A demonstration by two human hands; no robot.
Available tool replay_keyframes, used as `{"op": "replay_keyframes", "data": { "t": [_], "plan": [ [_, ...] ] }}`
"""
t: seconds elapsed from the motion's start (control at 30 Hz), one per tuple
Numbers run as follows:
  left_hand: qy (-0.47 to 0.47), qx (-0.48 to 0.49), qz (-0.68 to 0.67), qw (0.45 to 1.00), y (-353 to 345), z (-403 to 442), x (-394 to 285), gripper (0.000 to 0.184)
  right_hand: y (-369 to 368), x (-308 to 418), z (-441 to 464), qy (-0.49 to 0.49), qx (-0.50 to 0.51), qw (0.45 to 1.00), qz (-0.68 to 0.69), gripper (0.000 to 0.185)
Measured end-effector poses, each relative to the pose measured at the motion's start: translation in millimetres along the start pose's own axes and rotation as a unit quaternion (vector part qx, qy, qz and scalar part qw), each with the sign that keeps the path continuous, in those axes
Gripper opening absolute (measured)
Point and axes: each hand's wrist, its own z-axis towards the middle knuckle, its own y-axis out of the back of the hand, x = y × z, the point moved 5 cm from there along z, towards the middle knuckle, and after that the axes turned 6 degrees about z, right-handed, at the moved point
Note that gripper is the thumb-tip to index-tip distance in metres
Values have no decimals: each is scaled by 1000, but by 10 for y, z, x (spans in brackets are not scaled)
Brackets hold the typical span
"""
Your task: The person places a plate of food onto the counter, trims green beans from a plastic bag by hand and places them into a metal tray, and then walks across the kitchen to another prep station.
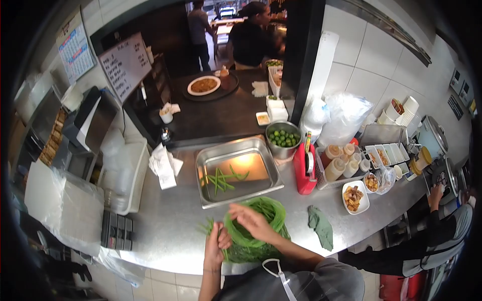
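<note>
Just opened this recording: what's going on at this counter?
A person stands at a steel counter, handling what look like green beans. The left hand grips a small bunch, while the right hand is held open over a green bag. Just beyond, a rectangular steel pan holds only a few loose beans. A steel bowl of small green fruit, probably limes, stands by the pan's far right corner.

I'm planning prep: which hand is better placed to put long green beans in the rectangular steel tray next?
Likely the left hand: it grips green beans, with the tray ahead; the right hand is open over the green plastic bag.
</note>
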Motion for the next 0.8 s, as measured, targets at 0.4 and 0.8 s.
{"op": "replay_keyframes", "data": {
  "t": [0.4, 0.8],
  "plan": [
    [41, -36, 151, 987, 359, 1819, -437, 23, 640, 3, -369, 0, -156, 987, 23, 28],
    [-61, -317, 524, 789, 1163, 2698, -327, 75, 700, -498, 706, 33, -46, 990, -131, 40]
  ]
}}
